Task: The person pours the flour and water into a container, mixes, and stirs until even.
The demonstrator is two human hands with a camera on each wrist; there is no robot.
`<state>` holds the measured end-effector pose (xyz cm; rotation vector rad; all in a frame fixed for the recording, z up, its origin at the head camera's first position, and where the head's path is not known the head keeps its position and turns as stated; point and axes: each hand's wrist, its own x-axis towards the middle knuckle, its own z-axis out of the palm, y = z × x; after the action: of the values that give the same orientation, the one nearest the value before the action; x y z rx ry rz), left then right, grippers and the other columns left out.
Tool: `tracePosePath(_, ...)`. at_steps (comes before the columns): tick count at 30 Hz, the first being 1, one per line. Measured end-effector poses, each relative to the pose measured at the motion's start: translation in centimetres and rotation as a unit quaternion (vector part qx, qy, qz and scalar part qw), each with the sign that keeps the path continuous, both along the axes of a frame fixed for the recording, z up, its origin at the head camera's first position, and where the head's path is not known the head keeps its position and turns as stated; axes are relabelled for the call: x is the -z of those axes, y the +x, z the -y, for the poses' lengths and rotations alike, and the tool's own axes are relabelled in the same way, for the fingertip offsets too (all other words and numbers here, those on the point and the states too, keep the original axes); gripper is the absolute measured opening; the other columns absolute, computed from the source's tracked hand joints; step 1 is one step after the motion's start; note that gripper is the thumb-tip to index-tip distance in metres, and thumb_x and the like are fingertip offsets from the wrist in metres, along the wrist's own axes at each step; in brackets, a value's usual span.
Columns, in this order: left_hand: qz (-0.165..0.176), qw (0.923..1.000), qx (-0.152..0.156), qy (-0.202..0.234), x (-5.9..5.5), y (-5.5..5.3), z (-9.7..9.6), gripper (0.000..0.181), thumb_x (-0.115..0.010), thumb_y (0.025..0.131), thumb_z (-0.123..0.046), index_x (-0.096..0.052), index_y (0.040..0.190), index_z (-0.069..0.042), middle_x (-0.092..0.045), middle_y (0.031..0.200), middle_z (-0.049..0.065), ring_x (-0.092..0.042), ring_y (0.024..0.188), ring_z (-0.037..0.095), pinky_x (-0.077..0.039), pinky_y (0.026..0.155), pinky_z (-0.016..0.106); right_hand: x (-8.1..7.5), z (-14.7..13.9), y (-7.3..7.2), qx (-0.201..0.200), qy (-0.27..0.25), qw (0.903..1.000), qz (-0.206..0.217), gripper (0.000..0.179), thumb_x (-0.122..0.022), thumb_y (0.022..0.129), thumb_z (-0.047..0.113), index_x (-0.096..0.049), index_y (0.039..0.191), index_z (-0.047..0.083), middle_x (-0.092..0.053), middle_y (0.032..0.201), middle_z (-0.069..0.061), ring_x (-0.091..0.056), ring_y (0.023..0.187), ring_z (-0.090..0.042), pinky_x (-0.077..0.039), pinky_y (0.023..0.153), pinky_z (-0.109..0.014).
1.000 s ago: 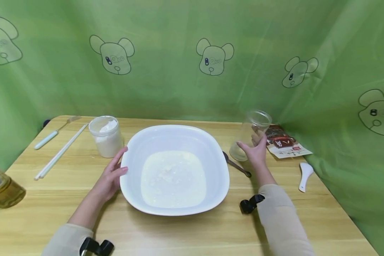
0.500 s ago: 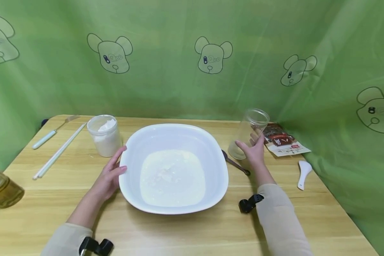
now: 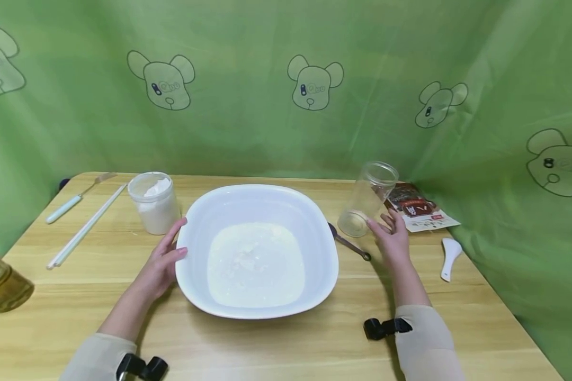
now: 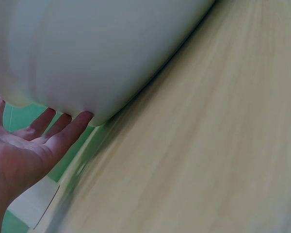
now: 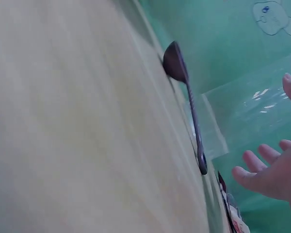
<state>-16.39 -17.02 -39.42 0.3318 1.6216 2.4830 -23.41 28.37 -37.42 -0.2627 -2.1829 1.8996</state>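
Note:
A large white basin (image 3: 319,254) stands in the middle of the table, a pale layer with small white clumps across its bottom. My left hand (image 3: 161,263) touches its left side; in the left wrist view, fairly straight fingertips (image 4: 82,116) rest against the outer wall. To the right, a tall clear plastic cup (image 3: 364,198) stands upright on the wood. Beside it my right hand (image 3: 392,238) has its fingers spread and holds nothing. The right wrist view shows this hand (image 5: 276,172) apart from the clear cup (image 5: 252,104). A dark brown spoon (image 3: 350,246) lies between basin and cup.
Left of the basin stands a jar of white powder (image 3: 158,211). Farther left are white sticks (image 3: 87,227), a blue-handled fork (image 3: 65,208) and a bottle of amber liquid (image 3: 5,286). A food packet (image 3: 419,211) and a white spoon (image 3: 450,258) lie at right.
My right hand has let go of the clear cup and drawn back a little toward me and to the right. The left hand stays at the basin.

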Motion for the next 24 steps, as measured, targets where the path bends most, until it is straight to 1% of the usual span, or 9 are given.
tracePosePath(5,-0.008,1.0000,0.003,0.003,0.2,-0.1,0.1,0.062,-0.043,0.084,-0.003,-0.019,0.138,-0.021,-0.026,0.124,0.017,-0.052,0.094,0.021,-0.048,0.072,0.036,0.4,0.1,0.9,0.002,-0.044,0.9990,0.012,0.071,-0.063,0.078,0.022,-0.024,0.133,0.001,-0.033,0.129,-0.018,-0.042,0.103,-0.018,-0.029,0.096,-0.039)
tracePosePath(8,-0.013,0.9999,0.006,0.001,0.4,-0.2,0.0,0.062,-0.043,0.084,-0.003,-0.019,0.138,-0.021,-0.027,0.124,0.018,-0.052,0.094,0.022,-0.048,0.072,0.036,1.0,-0.1,1.3,-0.012,-0.059,0.9981,0.015,0.068,-0.063,0.078,0.022,-0.027,0.131,-0.002,-0.041,0.119,-0.014,-0.047,0.094,-0.011,-0.028,0.096,-0.041)
tracePosePath(10,-0.012,0.9999,0.007,-0.001,0.5,-0.3,0.0,0.062,-0.043,0.084,-0.003,-0.018,0.138,-0.021,-0.026,0.125,0.018,-0.052,0.094,0.022,-0.048,0.072,0.036,1.6,-0.4,1.4,-0.020,-0.045,0.9987,0.010,0.066,-0.063,0.078,0.023,-0.031,0.128,-0.004,-0.047,0.110,-0.006,-0.050,0.089,-0.008,-0.033,0.094,-0.036)
tracePosePath(12,-0.010,0.9999,0.006,-0.002,0.5,-0.4,0.0,0.063,-0.043,0.084,-0.003,-0.018,0.138,-0.020,-0.024,0.126,0.019,-0.052,0.095,0.022,-0.048,0.072,0.036,2.2,-0.5,1.5,-0.024,-0.036,0.9991,0.000,0.061,-0.065,0.077,0.020,-0.036,0.123,-0.007,-0.052,0.098,0.003,-0.053,0.083,-0.006,-0.039,0.087,-0.029)
tracePosePath(15,-0.006,1.0000,0.003,-0.002,0.6,-0.4,0.0,0.063,-0.043,0.083,-0.003,-0.017,0.138,-0.020,-0.021,0.129,0.020,-0.051,0.096,0.022,-0.047,0.073,0.036,3.1,-0.6,1.6,-0.034,0.011,0.9993,-0.012,0.051,-0.065,0.076,0.013,-0.043,0.115,-0.012,-0.058,0.087,0.007,-0.055,0.077,-0.003,-0.044,0.074,-0.018)
tracePosePath(18,-0.005,1.0000,0.002,-0.002,0.6,-0.4,0.0,0.064,-0.043,0.083,-0.003,-0.016,0.138,-0.019,-0.021,0.128,0.021,-0.051,0.096,0.022,-0.048,0.073,0.035,3.7,-0.6,1.7,-0.052,0.056,0.9970,-0.014,0.045,-0.065,0.075,0.008,-0.048,0.110,-0.014,-0.061,0.088,-0.001,-0.054,0.075,-0.002,-0.045,0.068,-0.014)
tracePosePath(19,-0.005,1.0000,0.002,-0.002,0.6,-0.4,0.1,0.063,-0.043,0.083,-0.003,-0.016,0.138,-0.019,-0.022,0.128,0.021,-0.052,0.095,0.022,-0.048,0.073,0.035,3.9,-0.5,1.7,-0.060,0.077,0.9952,-0.013,0.044,-0.065,0.075,0.007,-0.048,0.110,-0.014,-0.060,0.090,-0.005,-0.054,0.075,-0.002,-0.045,0.067,-0.014)
tracePosePath(22,-0.006,1.0000,0.002,-0.004,0.5,-0.3,0.1,0.063,-0.043,0.083,-0.003,-0.016,0.139,-0.019,-0.024,0.126,0.020,-0.052,0.094,0.022,-0.048,0.072,0.035,4.2,-0.6,1.8,-0.076,0.109,0.9910,-0.012,0.041,-0.064,0.075,0.005,-0.050,0.108,-0.014,-0.057,0.096,-0.020,-0.052,0.076,-0.002,-0.046,0.065,-0.014)
tracePosePath(24,-0.007,1.0000,0.001,-0.005,0.5,-0.3,0.1,0.063,-0.043,0.083,-0.003,-0.016,0.138,-0.019,-0.024,0.126,0.020,-0.052,0.094,0.022,-0.048,0.072,0.035,4.4,-0.6,1.7,-0.081,0.133,0.9878,-0.012,0.038,-0.064,0.075,0.003,-0.052,0.107,-0.013,-0.055,0.098,-0.025,-0.052,0.076,-0.002,-0.045,0.065,-0.014)
